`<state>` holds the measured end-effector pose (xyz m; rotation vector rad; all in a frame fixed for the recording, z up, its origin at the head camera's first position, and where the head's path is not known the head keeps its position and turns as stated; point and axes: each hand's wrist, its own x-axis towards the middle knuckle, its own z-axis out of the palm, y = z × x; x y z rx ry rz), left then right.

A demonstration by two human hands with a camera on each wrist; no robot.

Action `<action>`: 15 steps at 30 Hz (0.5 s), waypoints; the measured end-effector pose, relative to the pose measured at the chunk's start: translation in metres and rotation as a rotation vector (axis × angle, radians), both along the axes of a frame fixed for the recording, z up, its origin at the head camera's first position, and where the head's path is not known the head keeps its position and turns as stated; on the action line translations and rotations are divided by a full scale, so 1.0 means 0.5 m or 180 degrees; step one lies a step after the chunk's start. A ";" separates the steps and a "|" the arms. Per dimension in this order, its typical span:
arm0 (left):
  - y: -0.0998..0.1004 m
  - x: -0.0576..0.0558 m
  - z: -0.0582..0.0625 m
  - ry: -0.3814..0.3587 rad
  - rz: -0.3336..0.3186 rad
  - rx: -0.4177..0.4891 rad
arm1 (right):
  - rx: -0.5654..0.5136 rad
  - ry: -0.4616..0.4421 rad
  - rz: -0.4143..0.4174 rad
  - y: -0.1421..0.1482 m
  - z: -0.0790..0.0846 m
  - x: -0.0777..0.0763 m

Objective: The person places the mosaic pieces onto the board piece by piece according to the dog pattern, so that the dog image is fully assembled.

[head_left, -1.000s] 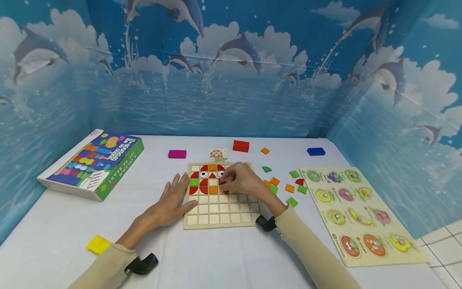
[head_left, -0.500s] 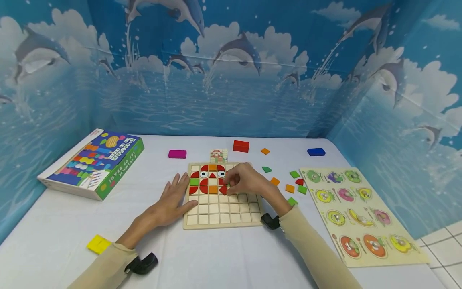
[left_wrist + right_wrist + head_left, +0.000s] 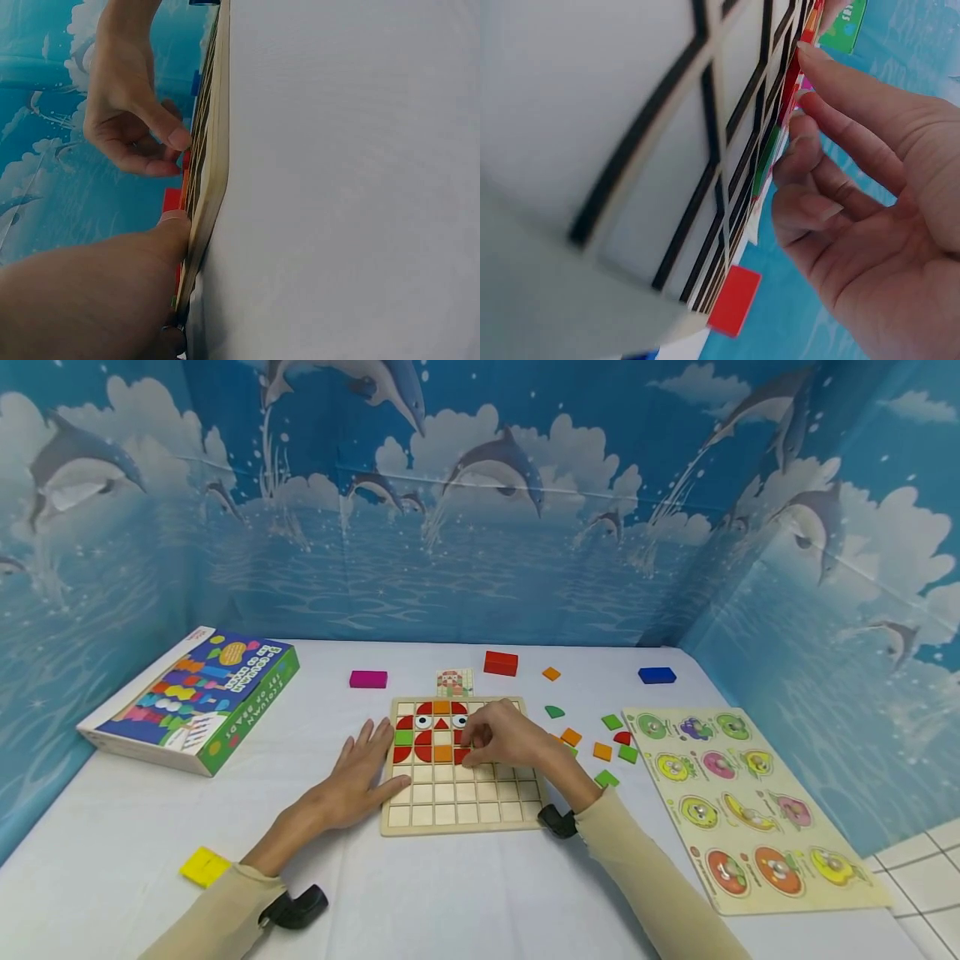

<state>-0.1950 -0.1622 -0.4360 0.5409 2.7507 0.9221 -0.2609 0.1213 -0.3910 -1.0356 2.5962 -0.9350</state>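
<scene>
The left hand lies flat at the left side of the wooden grid board, its fingers spread and released, the thumb resting over the board's left rim. The right hand is over the far half of the board, with its thumb and forefinger grasping a red tile at a cell right of the lower orange tile. The fingers hide part of that tile, so I cannot tell whether it sits fully flat.

Left of the right hand, tiles fill several far cells: two eye tiles, red curved pieces and a green tile at the left edge. The near rows show bare wood.

A small pattern card lies just beyond the board's far edge, near a red block. Right of the board are loose green tiles, orange tiles and a red quarter-circle, then a fruit puzzle board. A toy box stands far left on the white-covered bench, and yellow blocks lie near left.
</scene>
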 end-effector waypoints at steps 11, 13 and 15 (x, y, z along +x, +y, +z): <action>0.000 0.001 0.002 0.0013 -0.0016 0.0010 | 0.0197 0.0161 -0.0202 -0.006 0.001 -0.003; 0.000 0.001 0.003 0.0006 -0.0013 0.0015 | 0.0194 0.0136 -0.0233 -0.006 0.002 -0.003; 0.000 0.001 0.003 0.0002 -0.0011 0.0020 | 0.0187 0.0135 -0.0252 -0.006 0.004 -0.001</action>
